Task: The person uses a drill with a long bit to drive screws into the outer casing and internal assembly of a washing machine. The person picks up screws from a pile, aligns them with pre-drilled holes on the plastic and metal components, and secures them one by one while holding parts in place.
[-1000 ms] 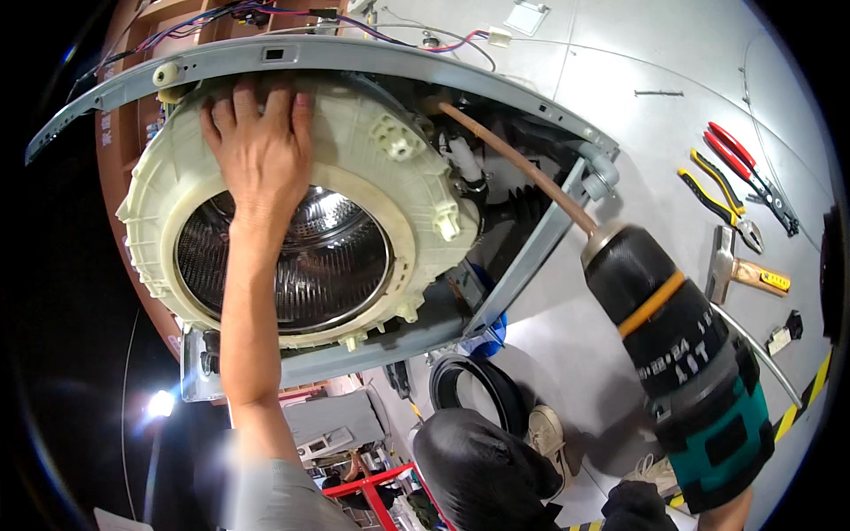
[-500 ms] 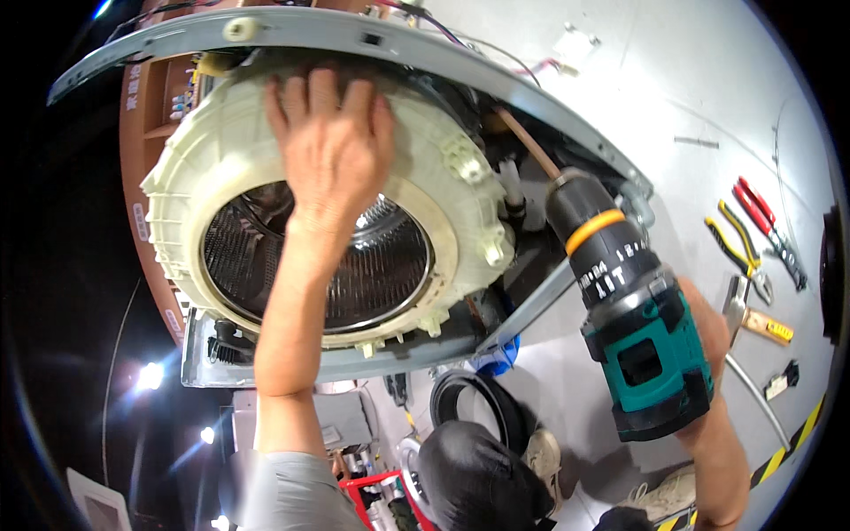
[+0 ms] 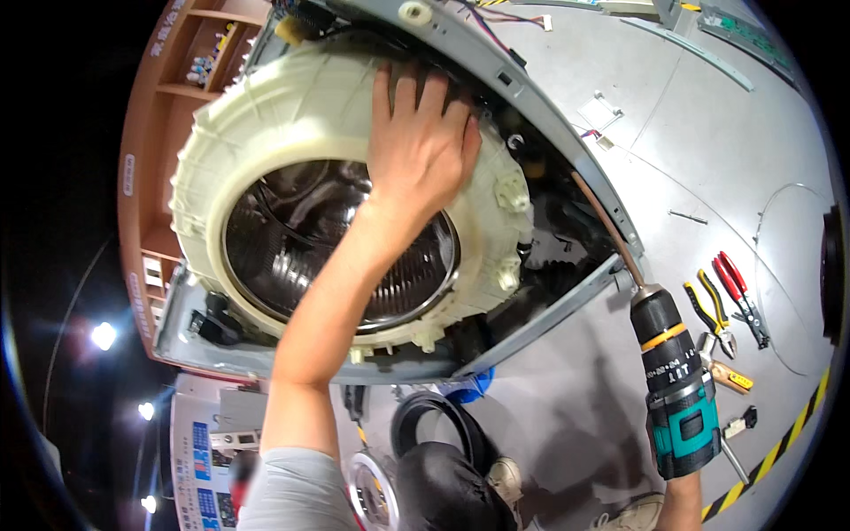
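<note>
My left hand (image 3: 421, 146) grips the upper right rim of a cream plastic washing-machine tub (image 3: 212, 159), fingers bent over its edge with the tips in shadow. Inside the tub is a perforated steel drum (image 3: 266, 265). The tub sits in a grey metal cabinet (image 3: 549, 319). My right hand (image 3: 677, 487), mostly hidden behind a teal and black drill (image 3: 686, 420), holds it at lower right. The drill's long copper-coloured rod (image 3: 602, 212) reaches over the cabinet's right side, its far end near the dark gap beside the tub.
Red pliers (image 3: 735, 279), yellow-black pliers (image 3: 708, 305), a hammer (image 3: 735, 376) and small parts lie on the grey floor at right. Below are a black rubber ring (image 3: 416, 407), a silver ring (image 3: 354, 496) and my shoes (image 3: 505, 478). A wooden shelf (image 3: 168, 88) stands at left.
The view has turned. The drill and rod are lower and farther right relative to the cabinet, the rod more upright. My left hand has shifted rightward along the tub's rim.
</note>
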Available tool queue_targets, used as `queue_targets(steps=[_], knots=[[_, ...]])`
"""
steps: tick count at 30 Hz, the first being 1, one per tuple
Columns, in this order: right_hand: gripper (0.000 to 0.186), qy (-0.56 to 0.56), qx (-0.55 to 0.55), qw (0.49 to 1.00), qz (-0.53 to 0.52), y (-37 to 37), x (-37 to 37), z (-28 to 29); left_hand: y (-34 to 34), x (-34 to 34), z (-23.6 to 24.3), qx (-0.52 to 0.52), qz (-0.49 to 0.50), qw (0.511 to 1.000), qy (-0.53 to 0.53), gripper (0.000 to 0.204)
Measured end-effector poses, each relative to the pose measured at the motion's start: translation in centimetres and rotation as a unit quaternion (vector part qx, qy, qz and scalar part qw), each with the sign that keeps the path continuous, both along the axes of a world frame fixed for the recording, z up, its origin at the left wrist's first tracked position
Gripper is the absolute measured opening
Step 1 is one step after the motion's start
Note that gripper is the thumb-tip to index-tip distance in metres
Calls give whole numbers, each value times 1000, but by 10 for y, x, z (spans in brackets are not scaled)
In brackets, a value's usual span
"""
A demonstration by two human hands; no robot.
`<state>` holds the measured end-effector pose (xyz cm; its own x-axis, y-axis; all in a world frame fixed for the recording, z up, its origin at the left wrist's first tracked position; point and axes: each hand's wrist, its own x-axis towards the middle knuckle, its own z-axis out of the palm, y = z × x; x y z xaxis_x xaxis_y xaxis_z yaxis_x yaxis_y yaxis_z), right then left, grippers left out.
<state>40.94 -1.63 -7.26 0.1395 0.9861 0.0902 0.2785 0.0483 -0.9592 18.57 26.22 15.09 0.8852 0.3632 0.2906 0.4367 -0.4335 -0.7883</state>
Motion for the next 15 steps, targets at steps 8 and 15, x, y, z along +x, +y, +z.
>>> queue_targets(steps=[8,15], knots=[[42,-135,-18,989,-53,-84,56,2,-107,-90,-3,-136,-104,973,-156,27],[27,-153,-128,960,199,-73,41,105,-365,-295,-164,-528,272,714,-370,9]])
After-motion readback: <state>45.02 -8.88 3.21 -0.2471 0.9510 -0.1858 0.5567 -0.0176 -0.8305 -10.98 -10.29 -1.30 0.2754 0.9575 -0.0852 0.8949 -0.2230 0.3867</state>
